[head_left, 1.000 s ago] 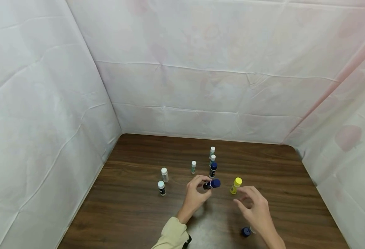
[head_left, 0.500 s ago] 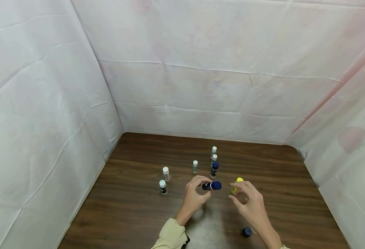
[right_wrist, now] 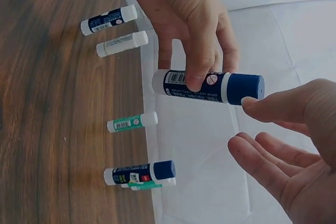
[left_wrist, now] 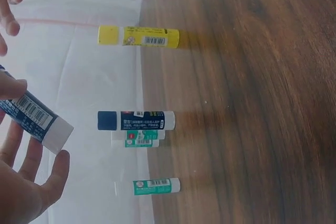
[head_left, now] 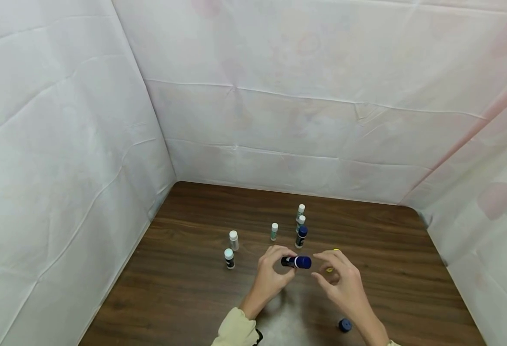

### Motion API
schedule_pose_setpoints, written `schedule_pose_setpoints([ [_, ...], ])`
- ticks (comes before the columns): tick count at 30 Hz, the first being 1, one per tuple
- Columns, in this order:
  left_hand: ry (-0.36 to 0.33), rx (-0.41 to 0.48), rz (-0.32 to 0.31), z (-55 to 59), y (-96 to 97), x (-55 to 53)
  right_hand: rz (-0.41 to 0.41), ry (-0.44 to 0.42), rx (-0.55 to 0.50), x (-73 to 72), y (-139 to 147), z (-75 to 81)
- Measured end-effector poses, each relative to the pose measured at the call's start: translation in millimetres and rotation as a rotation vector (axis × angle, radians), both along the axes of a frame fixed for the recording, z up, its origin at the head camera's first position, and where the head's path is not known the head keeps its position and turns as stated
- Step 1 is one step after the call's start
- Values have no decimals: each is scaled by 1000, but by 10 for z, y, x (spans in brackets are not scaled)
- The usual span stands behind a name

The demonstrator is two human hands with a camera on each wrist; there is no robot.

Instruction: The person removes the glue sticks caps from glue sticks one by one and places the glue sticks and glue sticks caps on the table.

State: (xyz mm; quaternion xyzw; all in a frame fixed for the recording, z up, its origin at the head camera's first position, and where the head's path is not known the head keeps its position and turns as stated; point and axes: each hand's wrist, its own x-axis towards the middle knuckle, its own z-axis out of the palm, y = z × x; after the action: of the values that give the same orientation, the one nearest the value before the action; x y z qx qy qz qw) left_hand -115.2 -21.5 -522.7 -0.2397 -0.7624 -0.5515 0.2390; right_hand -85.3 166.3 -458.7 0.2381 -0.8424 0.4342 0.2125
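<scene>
My left hand (head_left: 270, 274) grips a navy glue stick (right_wrist: 197, 85) by its barrel, above the table. The stick lies tilted, its blue cap (head_left: 303, 262) toward my right hand (head_left: 341, 283). That right hand has its thumb and fingers spread beside the cap. In the right wrist view the thumb tip overlaps the cap's edge; whether it touches cannot be told. A yellow glue stick (left_wrist: 139, 36) stands behind the right hand, mostly hidden in the head view. A second navy glue stick (head_left: 301, 237) stands beyond the held one.
Two small green glue sticks (head_left: 301, 211) stand behind the second navy one, another green glue stick (head_left: 274, 231) to their left. At left stand a clear-bodied glue stick (head_left: 234, 241) and a white-capped navy one (head_left: 229, 258). A loose blue cap (head_left: 345, 325) lies near the front.
My right hand has moved left, from beside the yellow glue stick to the held stick's cap, now covering most of the yellow stick. The left hand keeps its grip, tilting the stick flatter.
</scene>
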Motion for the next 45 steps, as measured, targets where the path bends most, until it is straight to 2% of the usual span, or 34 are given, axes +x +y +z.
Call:
schedule_pose_setpoints([
  [13,28,-53,15,44,-56,43,92,-17,-12,-8,-155,23],
  [26,26,-70,25,94,-77,96,104,-6,-12,-17,-204,3],
  [38,40,-70,-8,107,-121,129,123,9,-44,12,-229,37],
  [45,41,-60,-24,76,-136,138,136,15,-32,25,-223,19],
])
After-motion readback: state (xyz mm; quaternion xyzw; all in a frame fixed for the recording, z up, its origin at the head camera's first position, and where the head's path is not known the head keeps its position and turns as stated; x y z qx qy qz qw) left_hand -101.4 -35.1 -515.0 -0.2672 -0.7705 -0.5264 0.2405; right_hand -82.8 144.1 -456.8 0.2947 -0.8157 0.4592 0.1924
